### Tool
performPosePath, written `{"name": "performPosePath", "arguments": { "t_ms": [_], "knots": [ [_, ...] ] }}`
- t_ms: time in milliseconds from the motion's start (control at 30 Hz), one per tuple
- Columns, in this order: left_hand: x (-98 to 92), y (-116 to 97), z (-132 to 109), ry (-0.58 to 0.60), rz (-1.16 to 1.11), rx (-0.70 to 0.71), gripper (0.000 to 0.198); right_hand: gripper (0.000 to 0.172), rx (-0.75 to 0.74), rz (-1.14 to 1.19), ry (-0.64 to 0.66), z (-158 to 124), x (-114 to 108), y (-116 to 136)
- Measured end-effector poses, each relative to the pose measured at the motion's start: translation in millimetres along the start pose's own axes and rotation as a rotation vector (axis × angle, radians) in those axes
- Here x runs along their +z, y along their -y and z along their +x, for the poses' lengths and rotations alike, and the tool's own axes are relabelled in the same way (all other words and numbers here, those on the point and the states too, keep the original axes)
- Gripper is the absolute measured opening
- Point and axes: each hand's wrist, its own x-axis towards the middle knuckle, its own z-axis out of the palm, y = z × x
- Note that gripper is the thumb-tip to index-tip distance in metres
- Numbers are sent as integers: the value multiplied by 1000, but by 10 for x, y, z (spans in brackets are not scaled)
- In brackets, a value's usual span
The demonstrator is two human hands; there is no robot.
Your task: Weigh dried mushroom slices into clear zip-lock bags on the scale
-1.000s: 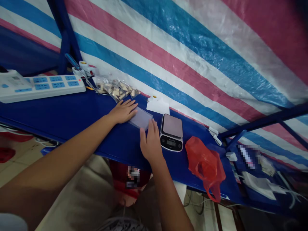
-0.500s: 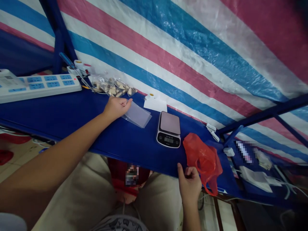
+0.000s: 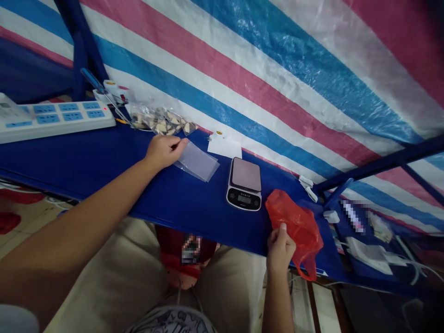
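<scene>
My left hand is closed in a pinch at the near-left corner of a small stack of clear plastic bags lying flat on the blue table. On the right, my right hand has its thumb pressed to curled fingers at the left edge of a crumpled red plastic bag. The hand hides part of that edge. Between the hands stands a digital kitchen scale with a bare flat top and a display at its front.
Behind my left hand lie clear bags of pale, wedge-shaped pieces. A white power strip and a blue-handled screwdriver are at the left. White paper lies behind the scale. Striped sheeting rises along the table's back edge.
My right hand has moved up and right from the table's front edge onto the red bag, its thumb closing against the fingers. My left hand stays at the clear bags, its thumb shifted slightly.
</scene>
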Motion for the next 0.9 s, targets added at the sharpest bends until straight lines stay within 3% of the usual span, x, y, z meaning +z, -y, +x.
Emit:
{"name": "performPosePath", "arguments": {
  "t_ms": [167, 367, 567, 700, 900],
  "knots": [
    [5, -15, 23, -3, 10, -26, 49, 60, 63, 233, 63, -32, -14, 48],
    [-7, -49, 11, 28, -15, -86, 41, 64, 138, 469, 199, -236, -39, 318],
    [-33, -58, 0, 57, -41, -52, 36, 78, 437, 907, 245, -344, -102, 611],
    [-33, -57, 12, 56, -48, -66, 34, 76, 520, 994, 251, -364, -117, 696],
    [-45, -73, 0, 71, -74, -79, 39, 70, 501, 984, 307, -403, -111, 716]
  ]
}}
